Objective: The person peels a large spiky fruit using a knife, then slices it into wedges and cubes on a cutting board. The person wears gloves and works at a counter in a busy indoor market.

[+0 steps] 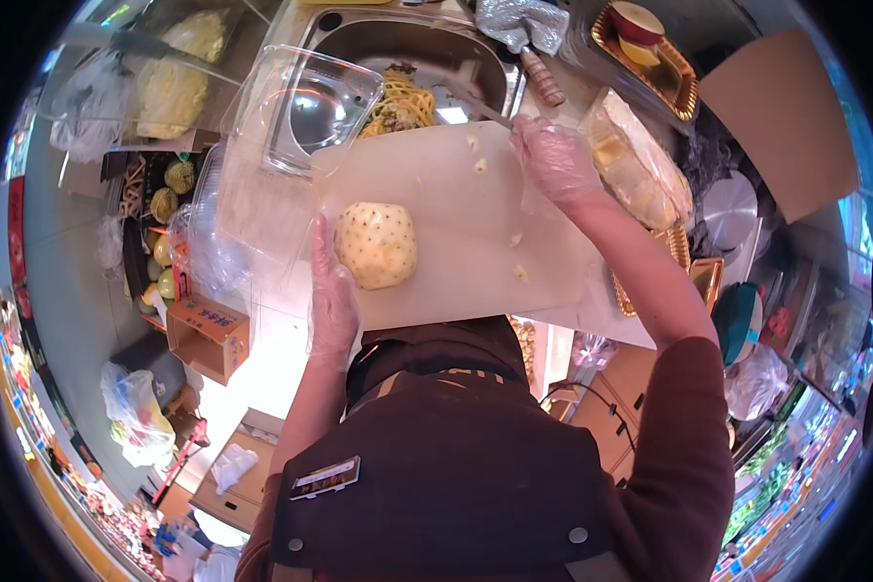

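Observation:
A peeled pineapple (376,245) with rows of dark eyes lies at the left of a white cutting board (465,284). My left hand (332,298), in a clear plastic glove, is upright along the board's left edge, beside the pineapple; whether it touches the fruit I cannot tell. My right hand (556,160), gloved too, is closed around a knife (484,109) whose blade points up and left over the sink's near edge. Small pale scraps lie on the board. Yellow strips of peel (411,102) are heaped in the steel sink (465,44) behind the board.
A clear plastic container (313,109) overlaps the sink's left side. Right of my right hand lies wrapped pale fruit (636,164), near a gold tray (680,102) with cut fruit. A wrapped-handled tool (543,76) rests by the sink's right rim. An orange cardboard box (211,335) is at lower left.

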Demonstrator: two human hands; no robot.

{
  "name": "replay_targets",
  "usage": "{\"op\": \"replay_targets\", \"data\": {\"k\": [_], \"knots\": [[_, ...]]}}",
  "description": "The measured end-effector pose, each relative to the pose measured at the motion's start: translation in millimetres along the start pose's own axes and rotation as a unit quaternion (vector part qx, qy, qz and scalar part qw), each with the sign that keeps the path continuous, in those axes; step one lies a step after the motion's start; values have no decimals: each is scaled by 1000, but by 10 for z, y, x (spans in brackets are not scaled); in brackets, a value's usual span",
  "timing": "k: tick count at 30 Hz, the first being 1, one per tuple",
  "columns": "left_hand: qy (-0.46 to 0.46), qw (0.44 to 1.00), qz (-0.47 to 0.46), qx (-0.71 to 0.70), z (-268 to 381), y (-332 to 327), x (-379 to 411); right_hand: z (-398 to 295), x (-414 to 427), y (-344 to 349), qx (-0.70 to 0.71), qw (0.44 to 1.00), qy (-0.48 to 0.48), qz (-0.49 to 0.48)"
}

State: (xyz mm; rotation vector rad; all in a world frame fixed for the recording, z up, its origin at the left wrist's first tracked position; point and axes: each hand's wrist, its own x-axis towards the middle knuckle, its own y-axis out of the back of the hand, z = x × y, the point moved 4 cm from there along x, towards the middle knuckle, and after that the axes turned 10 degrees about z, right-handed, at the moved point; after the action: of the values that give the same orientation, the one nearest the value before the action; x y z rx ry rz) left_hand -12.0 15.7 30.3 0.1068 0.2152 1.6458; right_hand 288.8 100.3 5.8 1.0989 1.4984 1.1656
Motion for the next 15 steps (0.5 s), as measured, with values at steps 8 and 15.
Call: {"op": "replay_targets", "data": {"k": [8,15], "knots": [[-99,988,5,122,193,140,-37,90,139,-106,39,999,-12,35],[-68,988,2,141,111,178,-127,388,-240,-331,70,994,-37,79]]}}
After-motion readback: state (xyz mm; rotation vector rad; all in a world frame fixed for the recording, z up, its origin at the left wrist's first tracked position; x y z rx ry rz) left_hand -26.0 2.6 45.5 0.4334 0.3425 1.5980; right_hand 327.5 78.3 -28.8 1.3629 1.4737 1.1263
